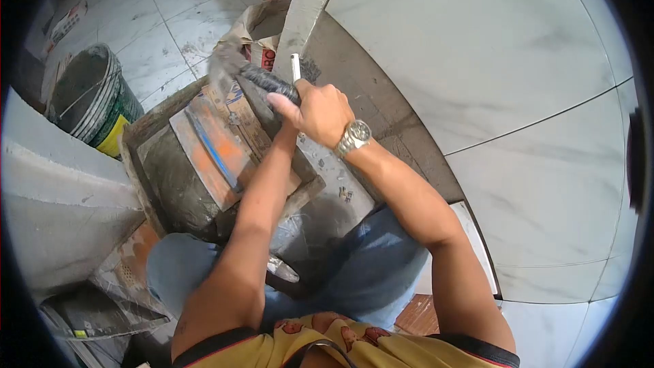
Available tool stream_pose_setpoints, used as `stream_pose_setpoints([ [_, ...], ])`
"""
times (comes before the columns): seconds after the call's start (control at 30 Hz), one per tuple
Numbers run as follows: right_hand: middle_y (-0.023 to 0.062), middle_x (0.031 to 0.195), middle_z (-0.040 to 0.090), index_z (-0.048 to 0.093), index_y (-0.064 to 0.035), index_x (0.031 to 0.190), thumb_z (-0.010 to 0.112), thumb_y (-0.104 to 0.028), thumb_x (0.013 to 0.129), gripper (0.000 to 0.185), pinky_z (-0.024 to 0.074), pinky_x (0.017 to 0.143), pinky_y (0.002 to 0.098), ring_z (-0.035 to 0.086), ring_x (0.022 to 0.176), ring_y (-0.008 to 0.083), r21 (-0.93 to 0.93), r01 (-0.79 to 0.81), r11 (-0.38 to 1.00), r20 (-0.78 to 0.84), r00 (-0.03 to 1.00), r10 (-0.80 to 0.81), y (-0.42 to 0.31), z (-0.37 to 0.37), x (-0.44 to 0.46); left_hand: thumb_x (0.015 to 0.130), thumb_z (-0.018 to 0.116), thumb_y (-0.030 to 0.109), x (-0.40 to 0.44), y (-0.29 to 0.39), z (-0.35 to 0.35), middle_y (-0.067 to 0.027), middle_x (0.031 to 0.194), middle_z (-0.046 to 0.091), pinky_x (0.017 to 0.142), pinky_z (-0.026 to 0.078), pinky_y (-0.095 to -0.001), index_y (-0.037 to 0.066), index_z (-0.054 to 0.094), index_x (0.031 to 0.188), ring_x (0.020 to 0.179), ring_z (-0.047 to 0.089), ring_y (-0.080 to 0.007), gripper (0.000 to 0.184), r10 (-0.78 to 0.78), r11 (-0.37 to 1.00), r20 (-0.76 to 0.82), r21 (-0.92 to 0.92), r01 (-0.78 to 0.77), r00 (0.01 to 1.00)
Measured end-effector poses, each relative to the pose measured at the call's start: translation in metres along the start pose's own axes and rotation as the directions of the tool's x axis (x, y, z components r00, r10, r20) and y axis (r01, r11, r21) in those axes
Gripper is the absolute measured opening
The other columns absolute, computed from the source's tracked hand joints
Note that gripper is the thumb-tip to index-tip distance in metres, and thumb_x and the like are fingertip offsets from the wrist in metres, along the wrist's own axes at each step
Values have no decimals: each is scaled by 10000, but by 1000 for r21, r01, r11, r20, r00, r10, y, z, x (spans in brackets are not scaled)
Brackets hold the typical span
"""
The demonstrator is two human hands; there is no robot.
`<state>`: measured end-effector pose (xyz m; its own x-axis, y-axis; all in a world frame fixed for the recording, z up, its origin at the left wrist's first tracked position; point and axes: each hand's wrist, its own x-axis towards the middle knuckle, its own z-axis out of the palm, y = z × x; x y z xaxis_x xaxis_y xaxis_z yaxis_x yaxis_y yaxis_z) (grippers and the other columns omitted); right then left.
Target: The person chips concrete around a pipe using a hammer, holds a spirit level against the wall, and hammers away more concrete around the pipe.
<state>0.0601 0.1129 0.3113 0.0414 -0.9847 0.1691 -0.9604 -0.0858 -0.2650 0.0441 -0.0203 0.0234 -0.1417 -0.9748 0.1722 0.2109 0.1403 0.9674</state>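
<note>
My right hand [323, 112], with a metal wristwatch [355, 138], is closed, its thumb pointing left. From its thumb side runs a tool with a black-wrapped handle [269, 83]; the far end is smeared by motion, so its kind is unclear. A short white rod [295, 67] sticks up beside the index finger; what holds it is hidden. My left forearm [262, 191] reaches up behind the right hand, which hides my left hand. Below them stands a wooden trough [133, 143] with wet grey mortar [174, 174] and a stained board with a blue strip [208, 143].
A mortar-smeared bucket [126, 92] stands at the left, by a pale wall [65, 197]. Large marbled tiles [518, 61] lie at the right, beside a bare cement strip [381, 102]. An opened sack [262, 31] sits beyond the trough. Black tools [88, 317] lie at lower left.
</note>
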Motion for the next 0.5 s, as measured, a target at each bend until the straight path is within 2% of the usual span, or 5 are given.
stream_pose_setpoints([
  [0.1,289,669,614,619,20,823,549,-676,878,701,530,644,518,638,691,473,73,150,986,-152,979,-138,15,5,-1,859,659,424,3,17,4,-156,725,666,574,510,-451,-26,671,862,670,679,-321,450,-260,955,-113,118,273,959],
  [0.2,294,783,674,699,42,864,492,-712,888,783,552,747,511,675,823,472,-103,-277,955,69,956,285,91,49,31,867,664,442,4,61,3,-147,720,653,574,513,-452,-29,686,915,653,668,-312,474,-712,668,-122,187,720,692],
  [0.27,298,908,694,714,35,1004,487,-702,898,779,550,808,514,681,895,454,-136,-274,952,165,941,295,74,40,19,847,677,308,11,38,2,-149,744,677,550,516,-445,-29,694,890,634,674,-277,341,-563,808,0,211,550,827],
  [0.37,291,820,684,701,35,916,471,-719,899,788,544,765,535,679,830,465,-79,-134,988,126,982,143,37,3,1,826,660,225,-16,62,-13,-163,787,697,546,520,-436,-41,693,879,630,676,-267,273,-234,946,187,270,179,954],
  [0.5,281,773,675,676,5,882,471,-728,896,761,535,741,545,675,800,471,-5,-75,997,48,996,75,34,0,-2,852,642,270,-7,12,3,-204,869,712,597,531,-444,-67,685,932,719,699,-305,349,-62,994,27,93,60,998],
])
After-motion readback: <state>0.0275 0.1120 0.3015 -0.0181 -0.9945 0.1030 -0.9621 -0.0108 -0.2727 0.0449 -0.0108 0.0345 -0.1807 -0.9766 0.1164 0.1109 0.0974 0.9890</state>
